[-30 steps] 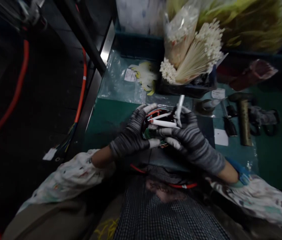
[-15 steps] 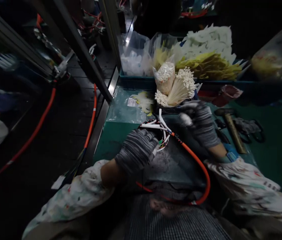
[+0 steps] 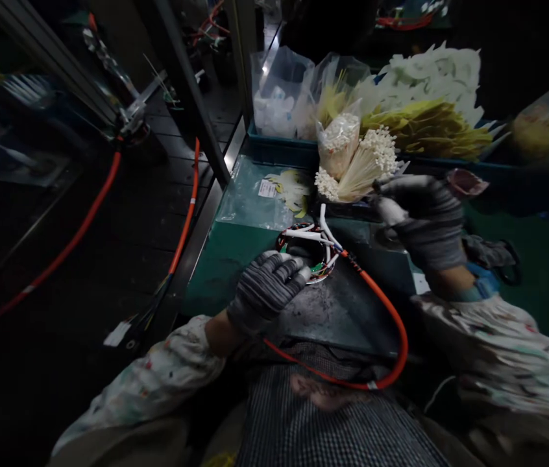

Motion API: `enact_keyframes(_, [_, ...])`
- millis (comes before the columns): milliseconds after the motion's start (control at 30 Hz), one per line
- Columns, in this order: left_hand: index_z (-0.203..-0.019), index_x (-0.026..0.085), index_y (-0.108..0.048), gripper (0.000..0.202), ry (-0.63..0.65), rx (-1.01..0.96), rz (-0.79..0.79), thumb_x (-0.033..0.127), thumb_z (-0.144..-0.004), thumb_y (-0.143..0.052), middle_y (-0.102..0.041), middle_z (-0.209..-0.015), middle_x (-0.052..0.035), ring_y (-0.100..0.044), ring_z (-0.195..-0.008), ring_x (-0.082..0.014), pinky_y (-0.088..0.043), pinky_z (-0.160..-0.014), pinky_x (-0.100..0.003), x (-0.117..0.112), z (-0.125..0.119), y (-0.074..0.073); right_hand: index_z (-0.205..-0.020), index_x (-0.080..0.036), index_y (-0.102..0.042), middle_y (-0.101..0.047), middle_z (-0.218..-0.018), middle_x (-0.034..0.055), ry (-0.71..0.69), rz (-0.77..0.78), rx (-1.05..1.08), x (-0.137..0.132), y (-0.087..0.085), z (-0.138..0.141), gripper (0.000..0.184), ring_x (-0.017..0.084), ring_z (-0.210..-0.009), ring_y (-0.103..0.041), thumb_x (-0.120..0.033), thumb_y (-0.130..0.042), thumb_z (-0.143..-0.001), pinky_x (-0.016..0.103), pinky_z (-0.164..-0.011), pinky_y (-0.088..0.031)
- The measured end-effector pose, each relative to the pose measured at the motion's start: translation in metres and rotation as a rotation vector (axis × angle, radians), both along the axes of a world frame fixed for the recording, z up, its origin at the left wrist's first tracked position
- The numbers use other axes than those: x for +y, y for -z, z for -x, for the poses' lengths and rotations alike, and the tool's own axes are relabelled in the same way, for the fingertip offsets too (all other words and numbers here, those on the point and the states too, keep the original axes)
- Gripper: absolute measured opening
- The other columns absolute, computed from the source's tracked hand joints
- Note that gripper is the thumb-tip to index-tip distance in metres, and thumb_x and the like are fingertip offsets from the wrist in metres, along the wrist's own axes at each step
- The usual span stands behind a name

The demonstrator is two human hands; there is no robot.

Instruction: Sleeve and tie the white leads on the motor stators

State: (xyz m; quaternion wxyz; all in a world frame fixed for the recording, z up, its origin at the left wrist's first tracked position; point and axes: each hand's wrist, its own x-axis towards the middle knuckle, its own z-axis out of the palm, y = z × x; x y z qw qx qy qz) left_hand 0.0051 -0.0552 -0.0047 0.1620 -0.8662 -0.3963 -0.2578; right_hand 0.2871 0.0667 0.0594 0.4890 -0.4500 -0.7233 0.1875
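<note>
- Head view: the wire-harness coil point(image 3: 305, 236) lies on the bench, on the person's side of the cable-tie bundle point(image 3: 369, 162).
- Gloved left hand point(image 3: 268, 285): palm down, fingers bent over the coil's near rim; grip unclear.
- Gloved right hand point(image 3: 423, 224): raised just right of the bundle, fingers curled; cannot tell what they hold.

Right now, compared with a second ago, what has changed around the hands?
The right hand has let go of the wire ring and moved forward and right, beside the white-tipped bundle; whether it holds anything is unclear. The left hand stays on the ring's near-left edge; the bundle and the labelled bag are where they were on the table.
</note>
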Motion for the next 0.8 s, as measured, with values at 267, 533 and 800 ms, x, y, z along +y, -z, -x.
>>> enact_keyframes(267, [-0.121, 0.02, -0.068, 0.036, -0.036, -0.206, 0.204, 0.043, -0.095, -0.074, -0.077, -0.137, -0.0141, -0.066, -0.138, -0.0362, -0.04, -0.129, -0.066, 0.001, -0.021, 0.032, -0.099, -0.033, -0.068, -0.077, -0.091, 0.0037, 0.066, 0.163, 0.131, -0.086, -0.028, 0.012, 0.015, 0.024, -0.072, -0.074, -0.039, -0.081, -0.097, 0.045, -0.065, -0.064])
enact_keyframes(533, [-0.109, 0.022, -0.07, 0.027, 0.079, -0.257, 0.239, 0.044, -0.093, -0.075, -0.079, -0.116, -0.0092, -0.075, -0.12, -0.0317, -0.049, -0.126, -0.065, 0.026, -0.013, 0.046, -0.103, -0.034, -0.079, -0.06, -0.049, -0.0051, -0.104, 0.365, 0.365, -0.138, 0.015, 0.007, 0.017, 0.023, -0.044, -0.065, -0.048, -0.069, -0.105, 0.044, -0.061, -0.068])
enact_keyframes(800, [-0.109, 0.022, -0.074, 0.024, 0.145, -0.311, 0.278, 0.041, -0.095, -0.074, -0.082, -0.12, -0.0083, -0.075, -0.124, -0.0298, -0.043, -0.134, -0.063, 0.031, -0.013, 0.036, -0.12, -0.033, -0.082, -0.087, -0.102, 0.0033, -0.23, 0.457, -0.195, -0.138, 0.039, 0.021, 0.025, 0.024, -0.08, -0.082, -0.047, -0.073, -0.102, 0.037, -0.073, -0.069])
